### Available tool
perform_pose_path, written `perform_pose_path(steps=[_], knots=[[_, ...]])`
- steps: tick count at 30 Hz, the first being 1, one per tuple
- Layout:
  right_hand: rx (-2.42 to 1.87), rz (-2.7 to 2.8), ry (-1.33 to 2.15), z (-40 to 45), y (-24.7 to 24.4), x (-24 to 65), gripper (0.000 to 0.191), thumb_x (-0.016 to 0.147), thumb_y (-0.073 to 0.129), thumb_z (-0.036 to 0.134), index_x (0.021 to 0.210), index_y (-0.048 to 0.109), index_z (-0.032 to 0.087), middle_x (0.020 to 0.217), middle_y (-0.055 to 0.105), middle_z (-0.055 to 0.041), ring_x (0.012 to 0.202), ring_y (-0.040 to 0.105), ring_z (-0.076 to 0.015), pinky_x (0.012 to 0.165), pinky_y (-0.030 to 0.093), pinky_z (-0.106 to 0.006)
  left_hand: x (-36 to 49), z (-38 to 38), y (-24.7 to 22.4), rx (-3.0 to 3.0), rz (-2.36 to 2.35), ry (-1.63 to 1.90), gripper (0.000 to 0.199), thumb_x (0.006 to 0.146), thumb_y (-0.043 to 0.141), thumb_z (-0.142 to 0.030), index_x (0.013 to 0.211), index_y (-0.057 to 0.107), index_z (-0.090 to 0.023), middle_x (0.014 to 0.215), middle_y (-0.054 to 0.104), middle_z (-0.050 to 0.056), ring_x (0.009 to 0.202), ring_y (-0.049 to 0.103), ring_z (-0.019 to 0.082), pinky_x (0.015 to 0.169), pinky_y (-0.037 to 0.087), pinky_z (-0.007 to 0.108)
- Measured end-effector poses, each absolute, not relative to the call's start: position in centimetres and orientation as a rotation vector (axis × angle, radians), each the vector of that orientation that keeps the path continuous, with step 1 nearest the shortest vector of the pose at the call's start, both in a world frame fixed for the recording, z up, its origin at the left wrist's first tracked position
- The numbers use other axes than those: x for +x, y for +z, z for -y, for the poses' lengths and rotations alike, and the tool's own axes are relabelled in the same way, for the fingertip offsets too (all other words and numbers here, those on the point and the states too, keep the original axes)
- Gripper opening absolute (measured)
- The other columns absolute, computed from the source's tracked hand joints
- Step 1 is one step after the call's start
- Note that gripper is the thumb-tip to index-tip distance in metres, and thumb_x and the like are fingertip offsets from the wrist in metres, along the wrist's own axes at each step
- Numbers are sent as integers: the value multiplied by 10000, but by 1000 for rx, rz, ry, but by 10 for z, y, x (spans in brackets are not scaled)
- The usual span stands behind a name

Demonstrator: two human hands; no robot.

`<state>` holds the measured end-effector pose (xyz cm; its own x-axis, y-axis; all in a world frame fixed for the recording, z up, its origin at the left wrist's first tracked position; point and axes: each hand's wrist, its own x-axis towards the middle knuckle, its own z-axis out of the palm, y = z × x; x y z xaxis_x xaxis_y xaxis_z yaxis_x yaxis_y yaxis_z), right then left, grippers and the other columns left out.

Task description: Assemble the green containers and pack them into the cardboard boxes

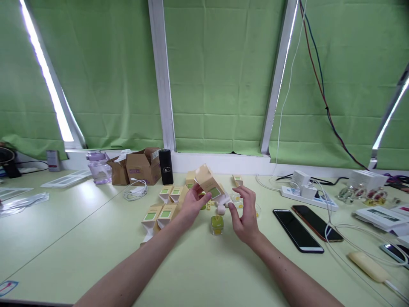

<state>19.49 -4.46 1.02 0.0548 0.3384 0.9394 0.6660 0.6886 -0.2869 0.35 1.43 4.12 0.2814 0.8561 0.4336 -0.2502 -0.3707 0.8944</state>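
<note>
My left hand (193,204) holds a small tan box (207,179) with a green label, tilted above the table. My right hand (245,213) is raised just to the right, its fingers apart and nothing between them. A small green-lidded glass jar (217,224) stands on the table between my hands. Behind it lies a small white piece (220,209), near some small yellow pieces (210,204). More tan boxes (166,213) with green labels stand left of my left hand, partly behind my forearm. Clear plastic pieces (258,210) lie partly behind my right hand.
Two phones (298,230) and a power strip (309,198) with white cables lie at the right. Toward the back left are a purple bottle (99,167), a cardboard box (143,167), a black cylinder (165,166) and a coiled white cable (135,190).
</note>
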Motion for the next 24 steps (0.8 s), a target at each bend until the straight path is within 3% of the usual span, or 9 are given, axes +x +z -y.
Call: perform_pose_path(steps=[6, 10, 19, 24], knots=[[-807, 1513, -341, 42, 13, 202, 483, 937, 559, 212, 1408, 454, 232, 1284, 553, -145, 1228, 521, -340, 1004, 483, -591, 7, -3, 41, 2252, -676, 1663, 390, 811, 783, -196, 1175, 654, -248, 1220, 691, 110, 1242, 539, 317, 1072, 437, 506], [-802, 1597, -397, 42, 10, 202, 499, 935, 526, 168, 1420, 443, 249, 1278, 551, -140, 1239, 522, -342, 1001, 488, -594, 0, -3, 26, 2576, -606, 1866, 369, 818, 665, -38, 1089, 676, -287, 1348, 649, 93, 1335, 438, 336, 1129, 352, 563], [-830, 1646, -435, 34, 2, 207, 526, 926, 507, 109, 1430, 430, 240, 1255, 548, -139, 1213, 516, -330, 990, 487, -580, -12, -5, 13, 2781, -639, 1968, 365, 827, 602, -7, 1026, 660, -308, 1375, 548, 83, 1320, 440, 318, 1083, 422, 554], [-831, 1652, -427, 36, 2, 205, 490, 939, 509, 118, 1410, 442, 234, 1240, 555, -137, 1189, 517, -321, 978, 483, -562, -10, 0, 13, 2727, -619, 2005, 354, 807, 658, -44, 1052, 631, -298, 1383, 519, 98, 1349, 452, 332, 1111, 413, 588]])
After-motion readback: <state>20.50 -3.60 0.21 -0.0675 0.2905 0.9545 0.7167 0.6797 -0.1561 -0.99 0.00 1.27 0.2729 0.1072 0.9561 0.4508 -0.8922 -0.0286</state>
